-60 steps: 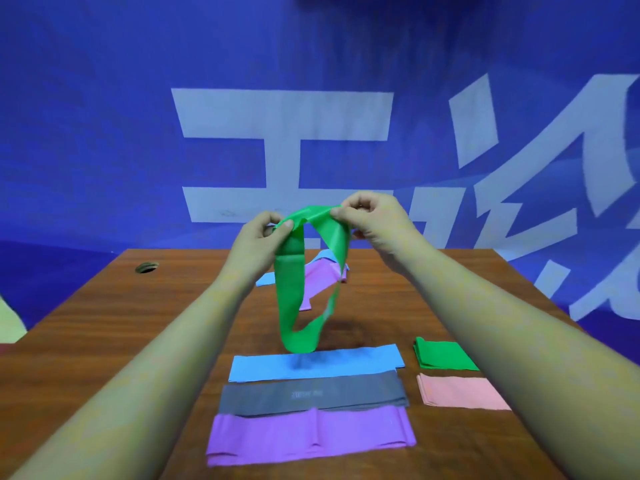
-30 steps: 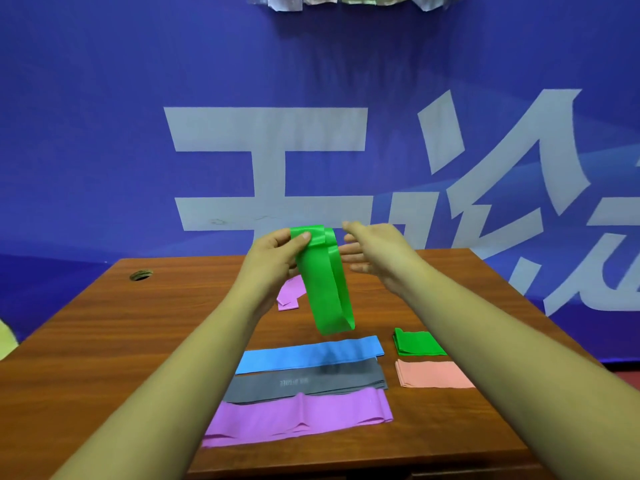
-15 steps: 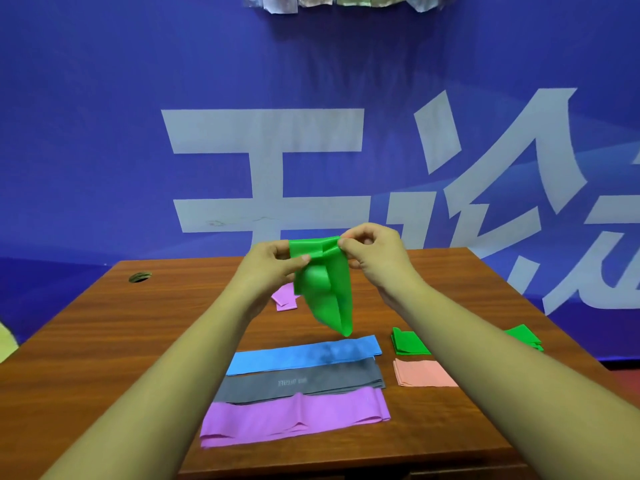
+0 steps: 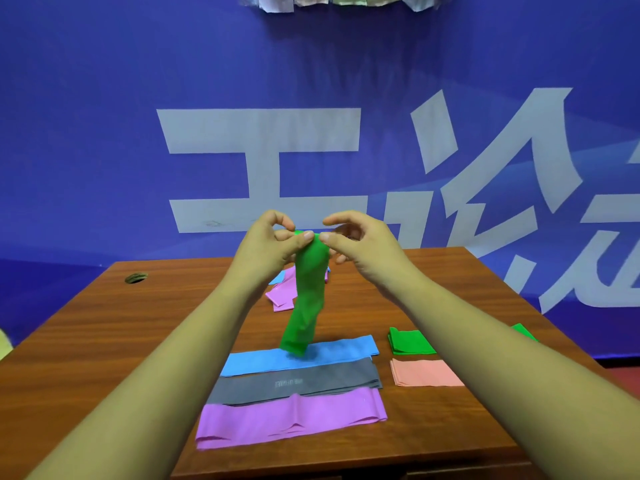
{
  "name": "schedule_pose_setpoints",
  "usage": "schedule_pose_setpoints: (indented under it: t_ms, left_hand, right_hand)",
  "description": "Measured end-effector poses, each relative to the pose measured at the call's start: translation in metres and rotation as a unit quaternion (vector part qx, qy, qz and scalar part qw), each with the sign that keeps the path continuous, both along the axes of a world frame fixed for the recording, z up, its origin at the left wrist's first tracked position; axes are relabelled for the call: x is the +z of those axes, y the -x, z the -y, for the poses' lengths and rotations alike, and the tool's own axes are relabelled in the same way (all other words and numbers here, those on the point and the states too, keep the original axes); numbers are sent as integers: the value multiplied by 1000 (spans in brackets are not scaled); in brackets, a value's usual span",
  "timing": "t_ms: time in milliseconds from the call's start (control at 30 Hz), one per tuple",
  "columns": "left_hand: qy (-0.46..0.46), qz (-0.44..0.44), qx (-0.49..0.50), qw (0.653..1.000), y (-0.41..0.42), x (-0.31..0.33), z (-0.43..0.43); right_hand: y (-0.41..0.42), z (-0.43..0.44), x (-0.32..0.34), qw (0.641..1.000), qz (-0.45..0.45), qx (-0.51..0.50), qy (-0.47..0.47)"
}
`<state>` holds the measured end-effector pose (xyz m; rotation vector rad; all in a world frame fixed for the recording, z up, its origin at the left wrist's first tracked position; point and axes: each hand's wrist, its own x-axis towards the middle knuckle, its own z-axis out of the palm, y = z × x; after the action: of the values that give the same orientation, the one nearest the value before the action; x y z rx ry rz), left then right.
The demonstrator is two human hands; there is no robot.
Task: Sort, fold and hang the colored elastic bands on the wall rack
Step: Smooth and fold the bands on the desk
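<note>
**Head view — entry for the single band in hand**

- Green band: held up above the blue band, hanging twisted and bunched. Its lower end sat over the blue band; contact could not be told.
- Left hand: pinched the band's top edge between thumb and fingers.
- Right hand: its thumb pressed the same top edge with fingers curled behind, and the forefinger was arched clear.
- Nearer than the blue band, edge to edge: grey band, then purple band.
- Right of the blue band: folded green stack and, just nearer, pink folded band.
- Beyond the blue band: loose purple pile.
- All lay on the table. The wall rack was high above, barely in view.

**Risks, as judged**

- Both pinches sat close together on a narrow edge, so the slick layers could have slid apart and undone the fold.
- The twist could have set a crooked crease.
- The dangling end could have snagged the blue band and dragged it out of its row.
</note>
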<state>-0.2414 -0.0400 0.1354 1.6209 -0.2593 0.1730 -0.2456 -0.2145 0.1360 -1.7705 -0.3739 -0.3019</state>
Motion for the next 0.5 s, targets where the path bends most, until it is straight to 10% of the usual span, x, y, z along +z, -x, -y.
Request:
schedule_pose_setpoints:
  t_ms: [500]
  left_hand:
    - [-133, 93, 0, 987, -1, -5, -5]
  right_hand:
    - [-4, 2, 11, 998, 14, -53, 16]
